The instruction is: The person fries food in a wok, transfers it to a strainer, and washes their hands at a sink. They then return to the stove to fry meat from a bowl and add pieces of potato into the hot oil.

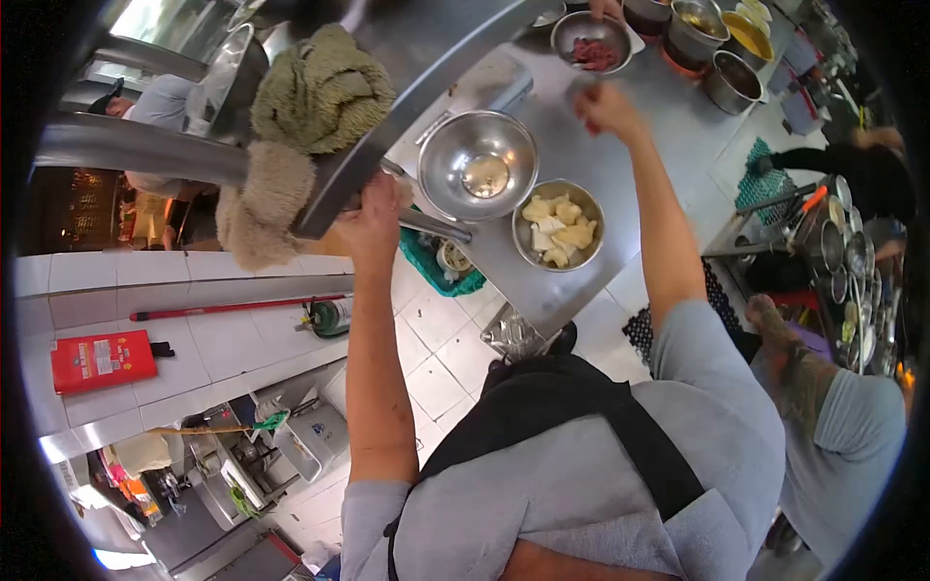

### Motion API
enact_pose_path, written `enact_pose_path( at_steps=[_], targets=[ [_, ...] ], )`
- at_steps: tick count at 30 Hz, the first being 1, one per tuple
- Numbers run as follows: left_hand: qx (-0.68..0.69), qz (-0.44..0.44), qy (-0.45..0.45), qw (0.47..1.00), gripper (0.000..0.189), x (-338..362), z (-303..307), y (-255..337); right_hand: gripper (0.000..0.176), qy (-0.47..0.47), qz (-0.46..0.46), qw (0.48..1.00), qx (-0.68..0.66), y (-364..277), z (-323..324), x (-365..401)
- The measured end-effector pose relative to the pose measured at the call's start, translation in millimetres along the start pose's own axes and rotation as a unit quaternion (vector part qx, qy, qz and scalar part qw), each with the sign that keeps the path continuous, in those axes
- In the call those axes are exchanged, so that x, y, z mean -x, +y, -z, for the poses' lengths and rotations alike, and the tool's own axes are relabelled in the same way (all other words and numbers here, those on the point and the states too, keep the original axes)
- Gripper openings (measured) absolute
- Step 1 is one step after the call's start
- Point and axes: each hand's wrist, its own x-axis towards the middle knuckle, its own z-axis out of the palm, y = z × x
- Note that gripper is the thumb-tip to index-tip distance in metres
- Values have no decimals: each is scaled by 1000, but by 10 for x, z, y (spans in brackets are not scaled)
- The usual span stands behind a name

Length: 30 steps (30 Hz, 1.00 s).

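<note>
My left hand point(373, 211) is closed beside the edge of a metal shelf point(334, 184), next to a metal bar point(434, 224). What its fingers hold is hidden. My right hand point(607, 109) reaches over the steel table point(572, 126), its fingers curled and smeared by motion, just below a metal bowl of red pieces point(593, 53). Between my arms stand a large steel bowl point(436, 174) with a little pale stuff at its bottom and a smaller bowl point(601, 218) holding pale yellow, peeled-looking chunks point(557, 230).
Another person's hand point(608, 10) is at the bowl of red pieces. Several pots point(733, 82) stand at the far right. Towels point(325, 92) hang on the shelf at left. A co-worker's tattooed arm point(794, 358) is close on my right. A green-lined bin point(436, 266) sits below the table.
</note>
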Motion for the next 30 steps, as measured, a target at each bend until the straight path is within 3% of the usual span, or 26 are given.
enact_pose_path(
  at_steps=[1,3,6,10,14,16,19,22,23,24,26,29,30],
  targets=[
    [26,7,11,1000,33,-17,-60,106,27,-41,-19,998,54,124,-102,211],
    [33,31,-8,999,33,-18,-57,128,25,-42,47,990,128,356,-383,504],
    [144,60,-67,985,29,-100,62,68,25,18,67,984,161,270,-610,915],
    [159,-1,-119,980,18,-91,32,193,23,104,79,982,136,125,-634,1123],
    [97,-12,-53,994,16,-33,-132,367,24,128,79,981,124,241,-486,1013],
    [64,-25,-37,997,14,-35,-124,284,25,185,48,975,110,406,-389,918],
    [155,40,86,983,11,-9,-250,295,29,229,28,963,138,497,-300,906],
    [117,6,-33,993,15,-52,-66,155,34,293,29,940,175,713,-290,804],
    [140,11,-29,990,15,-80,-45,118,36,320,32,928,186,717,-278,750],
    [163,18,-25,986,15,-109,-38,86,36,282,-57,953,98,717,-272,692],
    [163,7,-36,986,15,-99,-41,76,37,193,-230,950,-82,692,-262,580],
    [102,-34,-53,993,14,-77,-74,199,28,201,-226,873,-382,1151,-527,364],
    [88,-37,-41,995,15,-77,-108,232,26,231,-195,874,-381,1209,-494,433]
  ],
)
